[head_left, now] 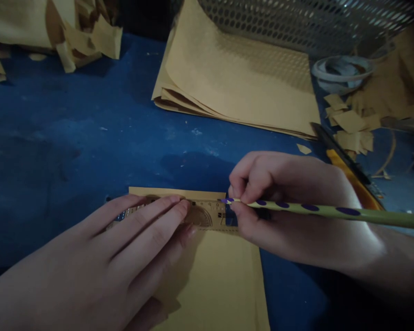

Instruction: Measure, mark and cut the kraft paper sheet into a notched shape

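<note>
A sheet of tan kraft paper (221, 280) lies on the blue table, its lower part cut off by the frame. Across its top end rests a clear plastic ruler (218, 214) with a protractor arc printed on it. My left hand (134, 248) lies over the ruler with fingers stretched flat, pressing it to the paper and hiding its left part. Pinched in my right hand (279, 197) is a light green pencil (296, 207) with purple dots. Its purple tip meets the ruler's upper edge near the right side of the paper.
Folded kraft paper (241, 82) lies behind, against a perforated metal basket (262, 23). Paper scraps (353, 124) and a tape roll (343, 71) are at right, beside a black and yellow cutter-like tool (352, 165). More torn paper (93, 39) sits at the far left.
</note>
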Demonstrator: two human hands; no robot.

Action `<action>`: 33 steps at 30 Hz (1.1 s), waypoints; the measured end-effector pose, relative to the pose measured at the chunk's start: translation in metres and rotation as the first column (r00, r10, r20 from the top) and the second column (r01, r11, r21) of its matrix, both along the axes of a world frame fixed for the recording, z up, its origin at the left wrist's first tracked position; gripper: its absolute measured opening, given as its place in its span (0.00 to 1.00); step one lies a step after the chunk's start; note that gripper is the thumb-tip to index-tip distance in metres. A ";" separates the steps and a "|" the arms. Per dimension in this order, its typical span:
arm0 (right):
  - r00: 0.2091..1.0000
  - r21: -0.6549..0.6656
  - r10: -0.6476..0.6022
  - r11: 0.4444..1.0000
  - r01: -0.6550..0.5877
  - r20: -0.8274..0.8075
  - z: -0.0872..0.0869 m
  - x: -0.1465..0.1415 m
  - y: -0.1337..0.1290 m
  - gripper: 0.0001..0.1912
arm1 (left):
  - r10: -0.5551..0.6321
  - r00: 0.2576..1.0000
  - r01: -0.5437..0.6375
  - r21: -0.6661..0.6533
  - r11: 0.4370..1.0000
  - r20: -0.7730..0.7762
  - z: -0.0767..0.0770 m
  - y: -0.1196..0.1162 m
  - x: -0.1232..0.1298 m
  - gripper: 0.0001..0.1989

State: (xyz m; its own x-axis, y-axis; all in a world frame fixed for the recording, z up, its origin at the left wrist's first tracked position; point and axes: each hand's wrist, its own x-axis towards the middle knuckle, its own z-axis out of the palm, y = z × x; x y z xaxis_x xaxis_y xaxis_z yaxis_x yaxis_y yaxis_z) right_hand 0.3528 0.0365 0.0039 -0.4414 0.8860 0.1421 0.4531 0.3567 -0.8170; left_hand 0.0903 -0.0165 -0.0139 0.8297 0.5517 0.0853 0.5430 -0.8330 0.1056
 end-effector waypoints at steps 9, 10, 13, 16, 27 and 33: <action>1.000 0.024 -0.018 1.000 0.018 0.015 0.001 -0.001 0.001 0.14 | -0.006 1.000 0.006 0.002 1.000 -0.010 -0.001 0.000 0.001 0.36; 1.000 0.025 -0.018 1.000 0.018 0.014 0.001 -0.001 0.001 0.14 | -0.007 1.000 0.007 0.002 1.000 -0.011 -0.001 0.000 0.001 0.37; 1.000 0.017 -0.010 1.000 0.010 0.014 0.000 -0.001 0.002 0.14 | -0.010 1.000 0.010 0.001 1.000 0.000 0.000 0.000 0.000 0.37; 1.000 0.025 -0.012 1.000 0.011 0.026 0.001 -0.001 0.002 0.14 | -0.006 1.000 0.006 0.008 1.000 0.004 -0.001 0.000 0.000 0.37; 0.999 0.008 -0.030 1.000 0.030 0.014 0.000 -0.001 0.001 0.14 | 0.007 1.000 -0.007 -0.001 1.000 -0.007 0.001 -0.004 -0.002 0.33; 0.999 0.025 -0.013 1.000 0.012 0.031 0.000 0.000 0.001 0.14 | 0.001 1.000 -0.001 0.005 1.000 0.001 -0.001 -0.001 0.000 0.35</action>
